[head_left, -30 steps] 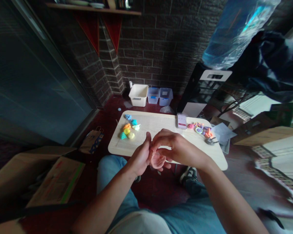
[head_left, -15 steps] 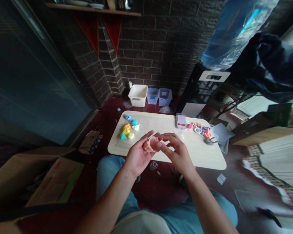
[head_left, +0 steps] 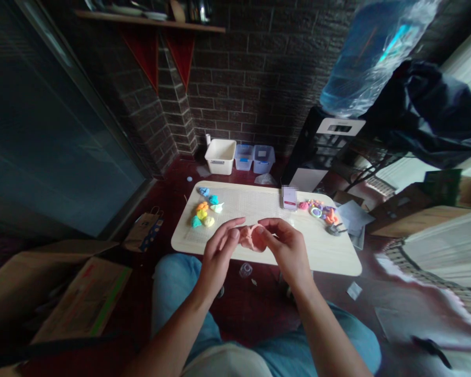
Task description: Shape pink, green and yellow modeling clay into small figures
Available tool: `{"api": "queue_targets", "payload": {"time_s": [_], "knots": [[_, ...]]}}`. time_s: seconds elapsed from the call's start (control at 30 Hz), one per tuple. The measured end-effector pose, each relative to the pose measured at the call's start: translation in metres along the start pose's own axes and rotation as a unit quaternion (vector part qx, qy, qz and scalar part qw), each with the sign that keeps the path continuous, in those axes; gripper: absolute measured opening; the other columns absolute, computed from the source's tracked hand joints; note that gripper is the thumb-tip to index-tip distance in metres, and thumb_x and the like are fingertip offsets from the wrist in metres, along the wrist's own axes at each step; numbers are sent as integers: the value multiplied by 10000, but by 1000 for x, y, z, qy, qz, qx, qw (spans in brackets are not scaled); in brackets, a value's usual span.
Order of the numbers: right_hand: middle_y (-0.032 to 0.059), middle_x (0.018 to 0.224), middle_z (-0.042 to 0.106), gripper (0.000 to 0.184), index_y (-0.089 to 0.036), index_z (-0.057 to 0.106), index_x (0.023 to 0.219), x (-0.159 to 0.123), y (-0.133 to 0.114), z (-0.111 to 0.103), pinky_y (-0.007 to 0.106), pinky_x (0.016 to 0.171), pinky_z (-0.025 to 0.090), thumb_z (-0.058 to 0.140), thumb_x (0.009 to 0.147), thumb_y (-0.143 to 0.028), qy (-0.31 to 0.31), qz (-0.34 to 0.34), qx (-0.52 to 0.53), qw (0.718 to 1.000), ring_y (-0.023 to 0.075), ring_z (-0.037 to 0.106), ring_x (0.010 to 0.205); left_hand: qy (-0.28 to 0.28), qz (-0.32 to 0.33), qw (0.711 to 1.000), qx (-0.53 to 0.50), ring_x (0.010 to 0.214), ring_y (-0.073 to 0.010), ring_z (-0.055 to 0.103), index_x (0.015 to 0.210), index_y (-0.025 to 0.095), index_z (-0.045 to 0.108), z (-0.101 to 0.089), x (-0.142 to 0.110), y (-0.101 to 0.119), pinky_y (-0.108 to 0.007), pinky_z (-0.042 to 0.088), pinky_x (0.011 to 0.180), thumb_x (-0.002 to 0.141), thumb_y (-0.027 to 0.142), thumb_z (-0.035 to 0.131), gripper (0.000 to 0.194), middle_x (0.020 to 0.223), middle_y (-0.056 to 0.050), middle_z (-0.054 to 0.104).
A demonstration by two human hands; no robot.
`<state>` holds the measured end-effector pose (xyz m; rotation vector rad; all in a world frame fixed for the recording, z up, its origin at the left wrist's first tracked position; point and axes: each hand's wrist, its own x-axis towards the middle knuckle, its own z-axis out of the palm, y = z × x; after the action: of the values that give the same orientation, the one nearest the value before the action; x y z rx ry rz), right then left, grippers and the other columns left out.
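A salmon-pink lump of modelling clay [head_left: 251, 239], hollowed like a small rough cup, is held up over the near edge of the table. My right hand [head_left: 288, 246] grips its right side, thumb against the hollow and fingers curled behind. At the clay's left end, my left hand [head_left: 219, 251] has its thumb and bent fingers closed on the edge; the exact contact is partly hidden. Beyond my left hand lie several clay lumps in blue, orange, yellow, green and white, among them a yellow lump [head_left: 201, 214].
The pale table [head_left: 255, 207] carries a phone [head_left: 289, 198] and, at right, colourful clay pieces [head_left: 317, 211]. Behind it stand a white bin [head_left: 220, 157], two clear bins and a water dispenser [head_left: 310, 152]. A cardboard box [head_left: 82, 298] is at left.
My left hand has turned from cupping the clay palm-up to holding its left end with the thumb on top. The clay has shifted slightly right, its hollow still at my right thumb.
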<state>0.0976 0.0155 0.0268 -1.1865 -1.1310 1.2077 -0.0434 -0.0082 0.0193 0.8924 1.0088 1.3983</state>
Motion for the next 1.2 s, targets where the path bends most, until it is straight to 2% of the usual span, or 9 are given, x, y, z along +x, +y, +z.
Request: {"api": "queue_targets", "payload": {"time_s": [0.1, 0.27, 0.4, 0.5, 0.63, 0.93, 1.2], "knots": [[16, 686, 666, 237, -160, 666, 850, -2, -5, 2, 270, 536, 543, 728, 756, -369, 9, -8, 2, 1000, 143, 625, 576, 4, 14, 999, 37, 1069, -228, 663, 1131, 205, 686, 1, -8, 2, -284, 515, 916, 800, 281, 726, 342, 1155, -76, 715], [23, 718, 671, 214, -167, 654, 864, -9, -9, 7, 275, 544, 559, 694, 810, -371, 23, -49, -31, 998, 142, 645, 565, 58, 27, 997, 44, 1030, -234, 685, 1121, 219, 690, 5, -13, 1, -296, 550, 908, 718, 241, 793, 417, 1158, -64, 714], [49, 813, 678, 173, -179, 645, 871, -15, -10, 9, 270, 557, 561, 651, 859, -351, 27, -92, -97, 991, 151, 673, 631, 85, 82, 988, 101, 1024, -223, 678, 1067, 244, 713, 8, -15, 3, -290, 557, 914, 712, 236, 796, 364, 1211, -46, 680], [54, 859, 655, 128, -185, 647, 880, -18, -12, 9, 273, 584, 569, 621, 888, -311, 29, -133, -139, 981, 157, 677, 694, 93, 113, 978, 146, 1021, -218, 671, 1044, 246, 730, 9, -16, 7, -280, 555, 913, 726, 227, 783, 323, 1170, -45, 690], [45, 887, 621, 86, -206, 661, 933, -19, -13, 7, 277, 619, 569, 580, 911, -225, 5, -201, -191, 961, 161, 662, 756, 110, 116, 977, 143, 982, -228, 683, 994, 224, 759, 9, -15, 12, -308, 551, 923, 725, 215, 777, 270, 1078, -65, 724], [68, 920, 638, 165, -227, 671, 995, -19, -19, 2, 335, 713, 545, 539, 931, -149, -17, -311, -299, 902, 195, 621, 846, 129, 169, 960, 183, 944, -221, 702, 942, 223, 778, 10, -15, 18, -320, 562, 906, 734, 188, 761, 211, 1035, -65, 748], [67, 998, 680, 204, -217, 629, 1078, -16, -31, -8, 355, 791, 529, 506, 955, -111, -106, -378, -326, 860, 192, 600, 925, 110, 201, 939, 256, 988, -214, 690, 968, 278, 767, 5, -16, 18, -343, 565, 921, 768, 222, 733, 210, 1068, -15, 750]]}}
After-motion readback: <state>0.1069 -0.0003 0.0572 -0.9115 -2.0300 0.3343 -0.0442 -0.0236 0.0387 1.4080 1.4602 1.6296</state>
